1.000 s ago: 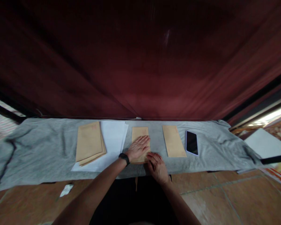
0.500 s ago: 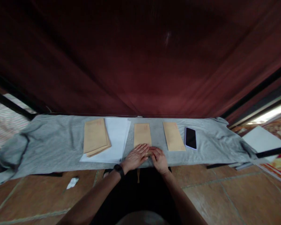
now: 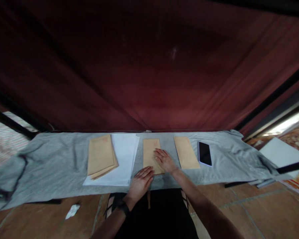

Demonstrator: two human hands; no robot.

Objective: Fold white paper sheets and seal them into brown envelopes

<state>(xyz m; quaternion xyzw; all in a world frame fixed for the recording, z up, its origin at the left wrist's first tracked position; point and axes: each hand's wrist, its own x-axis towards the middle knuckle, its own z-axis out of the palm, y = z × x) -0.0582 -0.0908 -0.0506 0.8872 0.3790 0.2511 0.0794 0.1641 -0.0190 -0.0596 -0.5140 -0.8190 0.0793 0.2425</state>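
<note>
One brown envelope (image 3: 149, 154): lower centre of frame, on grey cloth (image 3: 62, 151).
Left hand (image 3: 141, 182): at its lower-left corner; whether pinching, we cannot tell.
Right hand (image 3: 164, 161): loosely spread across it.
Handling: we judge light, easily creased; hold side edges.

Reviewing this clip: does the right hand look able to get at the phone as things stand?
Probably yes. The right hand rests on the middle envelope, and nothing covers the phone. Only the flat right-hand envelope lies between them, which the hand could likely pass over.
</note>
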